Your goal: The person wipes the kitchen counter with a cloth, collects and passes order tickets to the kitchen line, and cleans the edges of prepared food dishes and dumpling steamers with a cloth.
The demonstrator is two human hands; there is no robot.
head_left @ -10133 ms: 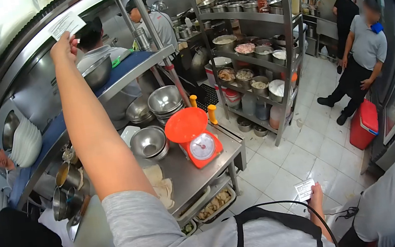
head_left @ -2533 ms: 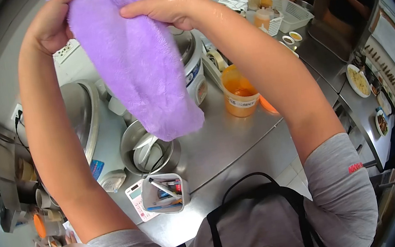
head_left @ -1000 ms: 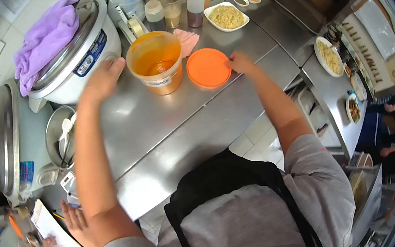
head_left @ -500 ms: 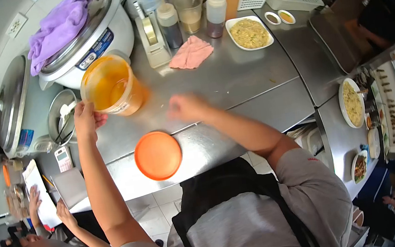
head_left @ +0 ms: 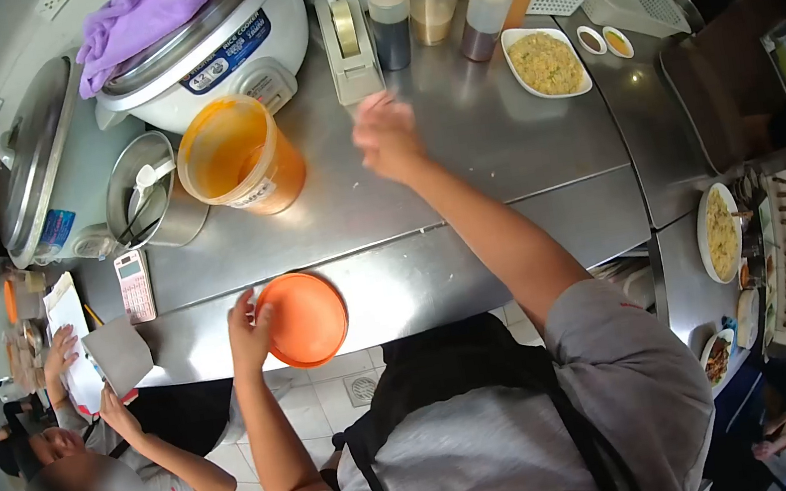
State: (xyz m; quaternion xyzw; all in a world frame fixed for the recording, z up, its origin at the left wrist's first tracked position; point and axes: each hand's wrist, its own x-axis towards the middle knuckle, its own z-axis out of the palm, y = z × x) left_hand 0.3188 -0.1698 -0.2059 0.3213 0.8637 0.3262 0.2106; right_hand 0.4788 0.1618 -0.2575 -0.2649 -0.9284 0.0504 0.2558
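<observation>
My left hand (head_left: 249, 334) is at the left rim of a round orange lid (head_left: 307, 320), fingers and thumb closed on its edge. The lid lies at the counter's front edge and slightly overhangs it. Farther back stands an open, translucent tub (head_left: 281, 176) with orange contents or residue inside; neither hand touches it. My right hand (head_left: 392, 150) is over the counter, just in front of the tape dispenser (head_left: 356, 75). It is closed and a little blurred, with a crumpled pink cloth (head_left: 384, 106) bunched in the fingers and mostly hidden.
A rice cooker (head_left: 260, 48) with a purple towel (head_left: 143, 24) stands behind the tub. A metal pot (head_left: 182, 210) and calculator (head_left: 134, 285) are left. Squeeze bottles (head_left: 487, 16) and a dish of yellow food (head_left: 545, 63) sit back right. Another person's hand (head_left: 119, 420) is lower left.
My left hand has left the tub's rim and come down to the lid, which has shifted toward me and left. My right hand has reached back and picked up the pink cloth.
</observation>
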